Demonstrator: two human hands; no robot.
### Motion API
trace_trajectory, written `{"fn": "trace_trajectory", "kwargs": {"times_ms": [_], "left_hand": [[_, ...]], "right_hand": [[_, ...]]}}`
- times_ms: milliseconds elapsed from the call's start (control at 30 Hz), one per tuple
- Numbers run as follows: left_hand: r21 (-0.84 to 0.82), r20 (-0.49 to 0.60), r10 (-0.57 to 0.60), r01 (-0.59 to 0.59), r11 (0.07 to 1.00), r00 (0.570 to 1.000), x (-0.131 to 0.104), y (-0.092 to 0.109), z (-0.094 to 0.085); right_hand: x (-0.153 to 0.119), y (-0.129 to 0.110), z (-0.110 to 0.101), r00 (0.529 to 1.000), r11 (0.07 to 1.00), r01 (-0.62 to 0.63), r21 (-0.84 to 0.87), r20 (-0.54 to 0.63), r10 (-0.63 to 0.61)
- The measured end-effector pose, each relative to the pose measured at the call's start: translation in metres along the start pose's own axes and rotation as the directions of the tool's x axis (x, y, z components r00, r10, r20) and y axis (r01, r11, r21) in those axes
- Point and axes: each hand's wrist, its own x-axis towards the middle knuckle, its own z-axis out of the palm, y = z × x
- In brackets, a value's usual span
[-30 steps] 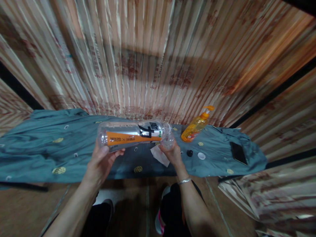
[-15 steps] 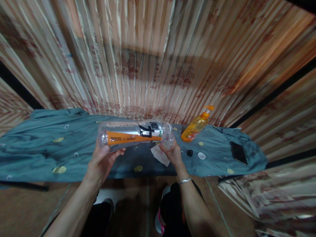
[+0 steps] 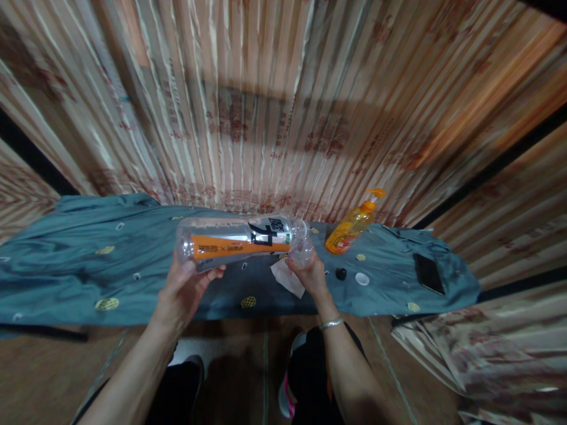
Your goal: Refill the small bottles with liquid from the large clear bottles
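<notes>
We're holding the clear bottle (image 3: 234, 242) sideways, left of the pump bottle (image 3: 352, 228), neck towards it; our left hand (image 3: 182, 290) grips the base, our right hand (image 3: 311, 276), nearer the pump bottle, clasps clear plastic (image 3: 302, 249) at the neck.

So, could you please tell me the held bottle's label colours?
The label is mainly orange and silver with black lettering, in the head view.
</notes>
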Motion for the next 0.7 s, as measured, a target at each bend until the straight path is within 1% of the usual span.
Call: {"fn": "trace_trajectory", "kwargs": {"times_ms": [100,367,433,700], "left_hand": [[-0.004,0.012,0.012,-0.012,1.0,1.0,0.0,0.0,0.001],[-0.036,-0.019,0.057,-0.058,0.998,0.998,0.0,0.004,0.01],[-0.037,-0.003,0.069,-0.069,0.997,0.998,0.0,0.004,0.012],[-0.067,0.025,0.064,-0.062,0.996,0.998,0.001,0.004,0.007]], "right_hand": [[0.0,0.001,0.001,1.0,1.0,0.002,-0.014,-0.003,-0.002],[0.001,0.004,0.002,1.0,0.999,-0.02,-0.04,0.009,0.02],[0.0,0.003,0.001,1.0,0.999,-0.019,-0.038,0.013,0.019],[0.0,0.002,0.001,1.0,1.0,-0.003,-0.023,0.005,0.003]]}}
